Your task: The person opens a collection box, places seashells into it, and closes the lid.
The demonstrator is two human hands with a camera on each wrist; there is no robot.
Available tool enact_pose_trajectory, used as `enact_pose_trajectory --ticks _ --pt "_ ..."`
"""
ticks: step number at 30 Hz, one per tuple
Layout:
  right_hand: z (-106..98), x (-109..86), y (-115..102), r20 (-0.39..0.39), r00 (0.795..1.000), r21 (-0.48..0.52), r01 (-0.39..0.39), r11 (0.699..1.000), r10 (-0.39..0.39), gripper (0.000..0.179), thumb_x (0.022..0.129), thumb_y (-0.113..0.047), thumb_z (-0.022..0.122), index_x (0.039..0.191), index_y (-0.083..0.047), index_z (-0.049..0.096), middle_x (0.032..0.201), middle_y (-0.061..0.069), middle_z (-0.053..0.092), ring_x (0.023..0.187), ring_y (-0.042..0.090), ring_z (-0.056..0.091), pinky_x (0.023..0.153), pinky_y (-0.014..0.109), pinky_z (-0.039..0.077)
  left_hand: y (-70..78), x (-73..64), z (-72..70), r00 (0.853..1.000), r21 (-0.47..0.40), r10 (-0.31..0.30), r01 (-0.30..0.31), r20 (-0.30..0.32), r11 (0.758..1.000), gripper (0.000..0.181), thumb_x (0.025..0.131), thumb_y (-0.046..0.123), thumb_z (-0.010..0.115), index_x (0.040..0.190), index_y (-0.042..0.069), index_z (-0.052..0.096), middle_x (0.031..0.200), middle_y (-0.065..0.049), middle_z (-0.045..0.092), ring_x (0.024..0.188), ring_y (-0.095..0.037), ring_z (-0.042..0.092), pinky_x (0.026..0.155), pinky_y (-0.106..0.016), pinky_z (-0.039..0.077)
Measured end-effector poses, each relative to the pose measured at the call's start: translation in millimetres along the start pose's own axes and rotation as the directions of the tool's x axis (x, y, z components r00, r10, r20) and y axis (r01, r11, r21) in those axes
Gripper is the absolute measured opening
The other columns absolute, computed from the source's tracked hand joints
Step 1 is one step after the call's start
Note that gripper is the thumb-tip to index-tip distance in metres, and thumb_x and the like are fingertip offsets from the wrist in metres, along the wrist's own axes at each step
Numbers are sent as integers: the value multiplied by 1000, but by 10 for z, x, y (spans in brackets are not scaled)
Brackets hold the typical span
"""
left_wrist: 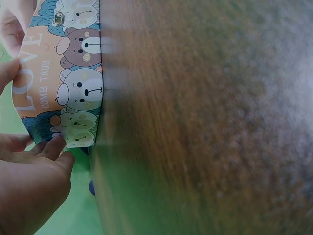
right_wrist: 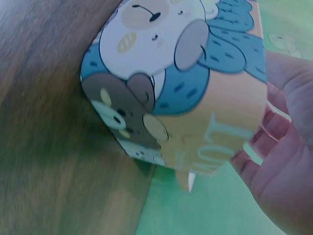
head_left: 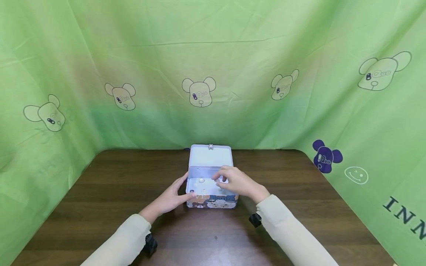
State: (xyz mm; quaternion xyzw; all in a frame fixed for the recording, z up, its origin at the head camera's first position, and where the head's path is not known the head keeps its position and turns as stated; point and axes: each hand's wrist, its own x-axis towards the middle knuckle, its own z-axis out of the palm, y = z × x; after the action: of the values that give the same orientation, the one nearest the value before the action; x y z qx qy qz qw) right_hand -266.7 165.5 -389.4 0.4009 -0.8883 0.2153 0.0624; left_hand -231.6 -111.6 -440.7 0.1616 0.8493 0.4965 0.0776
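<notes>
A tin box (head_left: 213,202) printed with cartoon bears stands on the table with its white lid (head_left: 210,155) tipped back. My left hand (head_left: 168,199) holds its left side, thumb over the front rim and fingers along the side. Above the box's inside hovers my right hand (head_left: 237,181), fingers bent and apart, with nothing plainly seen between them. Inside lie a small pale round piece (head_left: 201,180) and a small dark piece (head_left: 192,191), too small to identify. In the right wrist view, the box wall (right_wrist: 195,98) partly hides the right fingertips.
The box stands toward the back of a dark wooden table (head_left: 133,177). A green curtain (head_left: 199,55) with bear-head outlines hangs behind and along both sides. A metal clasp (head_left: 210,147) sits on the raised lid's edge.
</notes>
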Motion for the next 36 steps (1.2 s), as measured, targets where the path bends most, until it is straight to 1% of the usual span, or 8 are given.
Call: enact_pose_trajectory --ticks 3,10,16,19,24,29,32,36 --pt "45 37 -6 11 1000 3 -4 1000 4 16 93 -9 70 107 -3 74 104 5 68 89 23 63 78 32 52 -4 0 -1 1000 0 -2 2 0 1000 87 93 37 71 162 19 20 164 -13 20 149 -35 19 112 -64 22" --pt "103 88 -22 46 998 17 -50 999 49 20 94 -11 70 112 -3 73 109 5 67 95 24 64 82 35 53 -1 -3 -1 1000 -1 -5 5 -2 1000 88 93 37 72 162 19 21 164 -14 21 148 -36 20 112 -65 22" --pt "109 93 -24 53 997 22 -51 998 50 21 93 -10 71 113 -3 72 112 7 67 98 25 64 84 36 53 -6 -3 0 1000 0 -4 4 -8 1000 87 93 37 72 162 19 21 164 -14 21 148 -36 20 111 -66 22" --pt "102 84 -22 49 998 23 -46 999 45 21 93 -9 71 113 -2 72 112 7 68 97 26 64 83 36 53 -10 -1 0 1000 -2 -4 4 -7 1000 88 93 38 72 162 19 21 164 -14 21 148 -36 20 111 -66 22" --pt "72 67 -21 19 999 9 -39 999 39 20 93 -10 71 112 -4 73 110 6 68 94 26 64 82 35 53 -22 9 -3 1000 3 3 -3 -7 1000 88 93 38 72 162 18 21 163 -15 22 148 -37 21 111 -65 23" --pt "36 24 9 -29 998 14 -48 999 49 20 92 -9 70 111 -5 73 106 7 68 88 23 62 76 31 51 -26 22 3 999 23 31 -31 -16 999 88 93 37 72 161 16 22 162 -17 24 147 -38 23 111 -64 25" --pt "17 -10 43 -51 996 37 -66 997 68 20 93 -8 69 113 -6 73 107 6 67 88 22 61 75 30 51 -27 25 7 998 37 50 -49 -25 998 88 93 36 72 161 13 22 161 -18 25 146 -38 24 111 -63 26" --pt "-18 -61 81 -86 992 58 -83 995 88 21 94 -6 67 114 -7 73 108 4 67 91 21 61 74 31 51 -13 21 9 998 49 52 -51 -29 998 88 93 37 72 161 13 22 162 -18 24 147 -38 24 112 -63 25"
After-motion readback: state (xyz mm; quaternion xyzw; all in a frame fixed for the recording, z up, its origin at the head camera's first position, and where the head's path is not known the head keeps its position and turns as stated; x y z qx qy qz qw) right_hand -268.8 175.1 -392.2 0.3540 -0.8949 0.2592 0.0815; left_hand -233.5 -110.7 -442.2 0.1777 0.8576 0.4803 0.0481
